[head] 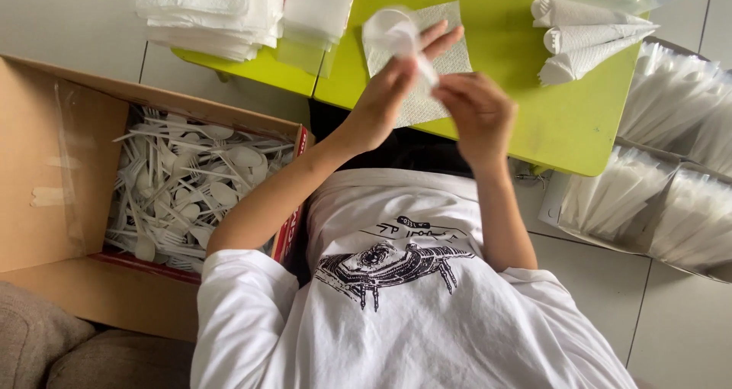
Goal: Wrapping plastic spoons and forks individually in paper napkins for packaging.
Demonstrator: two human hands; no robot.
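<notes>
Head view. Pale floor tiles surround a low lime-green surface (526, 91), seen from above the seated person's white printed shirt. Left hand (393, 91) pinches the neck of a white plastic spoon (393, 32) between thumb and fingertips, its other fingers spread upward; right hand (476, 110) closes in a pinch on the spoon's handle end, just beside the left. Spoon is held above an unfolded paper napkin (427, 61) lying flat on the surface, its bowl tilted away from the person. Judged best practice for this step: keep the grip on the handle rather than the bowl, and lower the spoon along the napkin's diagonal so the paper can wrap evenly. Spoon appears thin, smooth, translucent white and light; likely to flex if squeezed. Three rolled napkin cones (587, 42) rest at the far right of the surface; napkin stacks (210, 11) sit at far left. Cardboard box (53, 175) at left holds loose white plastic cutlery (191, 187). Clear-wrapped packs (671, 168) lie at right.
</notes>
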